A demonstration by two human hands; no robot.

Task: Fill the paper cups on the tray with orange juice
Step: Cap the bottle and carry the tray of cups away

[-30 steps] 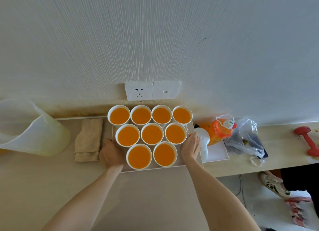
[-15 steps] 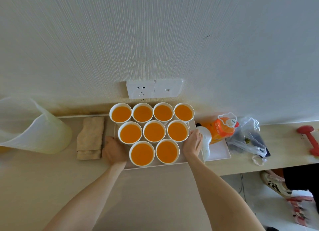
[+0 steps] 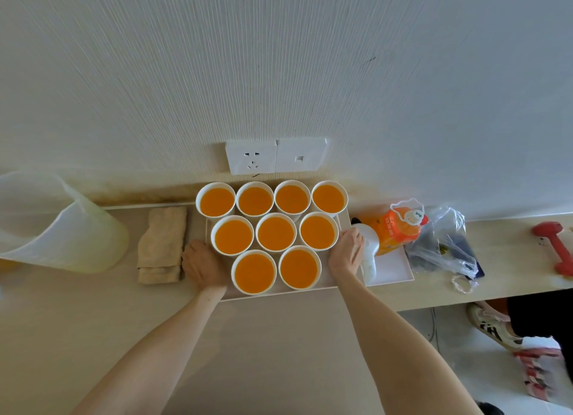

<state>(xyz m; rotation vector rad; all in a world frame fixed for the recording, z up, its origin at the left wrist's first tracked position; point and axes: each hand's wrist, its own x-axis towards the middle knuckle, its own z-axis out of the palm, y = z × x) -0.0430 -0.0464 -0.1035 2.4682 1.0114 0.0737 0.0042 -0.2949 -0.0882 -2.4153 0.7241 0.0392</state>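
Nine paper cups (image 3: pixel 275 232), all full of orange juice, packed in rows of four, three, two on white tray (image 3: pixel 325 279) on my table (image 3: pixel 263 337), by wall. My left hand (image 3: pixel 203 267) grips tray's left edge, fingers curled. My right hand (image 3: pixel 347 251) grips right edge likewise. Folded towel (image 3: pixel 161 244) just left of tray.

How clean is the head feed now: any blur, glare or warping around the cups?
Head view: cups, tray, left hand and right hand sharp, evenly lit, no glare on the juice; wide-angle warping bows the wall stripes; lower-right floor by the shoe is smeared.
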